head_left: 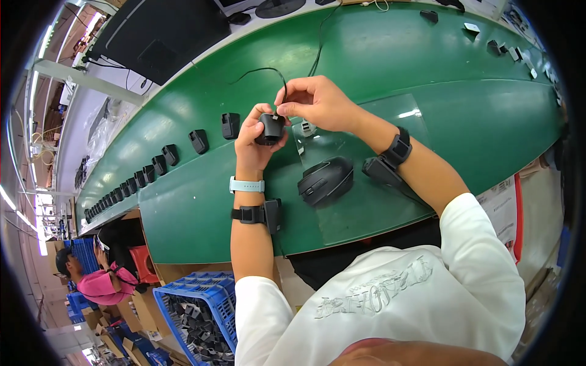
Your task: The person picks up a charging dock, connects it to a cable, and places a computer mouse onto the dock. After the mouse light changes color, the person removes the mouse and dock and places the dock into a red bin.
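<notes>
A small black device (pixel 271 129) is held up over the green worktop (pixel 201 213), toward its far side, inside the curl of the left hand (pixel 249 145). From the right hand (pixel 322 107) the device lies to the left and slightly nearer, and its long axis seems to run roughly from far to near with a small lean. The left hand is the nearer one, being wrapped around the device, with the thumb laid on its near part and the fingers bent about its sides. By the right hand, reached in from the right, the end of a thin black cable (pixel 268 68) is pinched between thumb and forefinger, the other fingers being loosely curled. The pinched end is set right at the far edge of the device, where a small pale metallic spot is shown; whether the two are joined or only touching cannot be told. The cable is looped up and away to the far left. Just left of the left hand, a similar black unit (pixel 230 125) is stood on the worktop, at the head of a curved row trailing off to the left. Just right of the hands a small pale connector (pixel 307 128) is seen, and nearer, a black computer mouse (pixel 326 182) is placed.
</notes>
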A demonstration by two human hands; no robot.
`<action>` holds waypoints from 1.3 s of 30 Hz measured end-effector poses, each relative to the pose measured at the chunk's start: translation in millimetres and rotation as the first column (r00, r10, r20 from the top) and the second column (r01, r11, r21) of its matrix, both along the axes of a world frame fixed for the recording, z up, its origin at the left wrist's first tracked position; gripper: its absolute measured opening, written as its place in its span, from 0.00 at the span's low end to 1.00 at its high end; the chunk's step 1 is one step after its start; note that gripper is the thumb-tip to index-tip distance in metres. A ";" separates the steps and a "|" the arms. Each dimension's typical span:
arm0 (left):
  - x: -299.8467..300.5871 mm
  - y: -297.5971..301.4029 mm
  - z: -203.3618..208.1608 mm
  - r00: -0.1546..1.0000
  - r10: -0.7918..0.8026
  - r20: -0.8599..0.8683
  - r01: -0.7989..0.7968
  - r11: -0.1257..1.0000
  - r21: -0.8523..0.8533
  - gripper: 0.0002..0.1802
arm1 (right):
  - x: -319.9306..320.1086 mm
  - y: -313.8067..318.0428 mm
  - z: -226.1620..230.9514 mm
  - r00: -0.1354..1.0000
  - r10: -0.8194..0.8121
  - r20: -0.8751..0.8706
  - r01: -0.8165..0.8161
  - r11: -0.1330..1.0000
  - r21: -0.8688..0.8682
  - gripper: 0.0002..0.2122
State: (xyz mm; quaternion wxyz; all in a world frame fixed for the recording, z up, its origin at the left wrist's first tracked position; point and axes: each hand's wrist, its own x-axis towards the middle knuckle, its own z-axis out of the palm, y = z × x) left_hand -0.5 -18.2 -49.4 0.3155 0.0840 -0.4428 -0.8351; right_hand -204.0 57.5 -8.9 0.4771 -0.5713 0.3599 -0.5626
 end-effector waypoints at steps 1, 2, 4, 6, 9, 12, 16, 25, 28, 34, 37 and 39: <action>-0.2 -1.5 -1.7 1.000 0.003 -0.001 -0.003 1.000 0.004 0.20 | -0.8 2.1 1.3 0.998 -0.053 -0.045 0.053 0.999 -0.007 0.06; 0.8 -3.1 -3.0 1.000 -0.010 -0.001 0.010 0.999 -0.033 0.19 | -0.9 4.4 1.0 0.998 -0.049 -0.047 0.049 0.999 -0.002 0.06; 0.4 -4.1 -5.2 1.000 -0.022 -0.001 0.022 0.997 -0.068 0.17 | -1.5 8.1 -0.8 0.974 -0.136 -0.179 0.120 0.988 -0.101 0.05; -1.5 -3.8 -5.5 0.998 0.021 0.051 -0.019 0.999 -0.035 0.16 | -3.8 9.0 -3.2 0.967 -0.157 -0.203 0.133 0.983 -0.129 0.05; -4.7 -0.4 -6.4 0.994 0.069 0.082 -0.066 0.997 -0.044 0.14 | -1.1 10.8 -3.5 0.954 -0.190 -0.231 0.157 0.976 -0.153 0.05; -2.6 -3.9 -5.6 0.997 0.001 0.077 0.004 0.998 -0.066 0.14 | 2.4 9.7 -1.9 0.947 -0.200 -0.250 0.170 0.976 -0.137 0.05; -2.6 -0.4 -7.1 0.985 0.122 0.124 -0.117 0.992 -0.047 0.15 | 9.0 10.3 -3.7 0.953 -0.197 -0.232 0.172 0.977 -0.124 0.05; -7.1 -1.8 -8.0 0.987 0.163 -0.014 -0.162 0.985 0.056 0.12 | -12.3 48.2 1.5 0.690 -0.146 -0.709 -0.077 0.959 -0.272 0.30; -10.2 -6.7 -7.2 0.973 0.074 -0.217 -0.053 0.994 0.097 0.19 | -16.4 81.7 -4.2 0.490 0.131 -0.862 -0.456 0.881 -0.126 0.31; -16.8 -0.4 -11.0 0.980 0.126 -0.156 -0.117 0.991 0.060 0.27 | -31.3 58.9 -20.5 0.791 0.360 -0.494 -0.415 0.910 0.000 0.30; -14.4 4.5 -8.4 0.986 0.128 -0.102 -0.129 0.992 0.006 0.28 | -39.1 39.4 -17.1 0.945 0.309 0.104 -0.313 0.950 0.021 0.35; -15.4 6.5 -7.9 0.978 0.163 -0.129 -0.159 0.986 0.040 0.29 | -38.5 30.4 -24.4 0.922 0.132 0.364 -0.148 0.989 0.015 0.30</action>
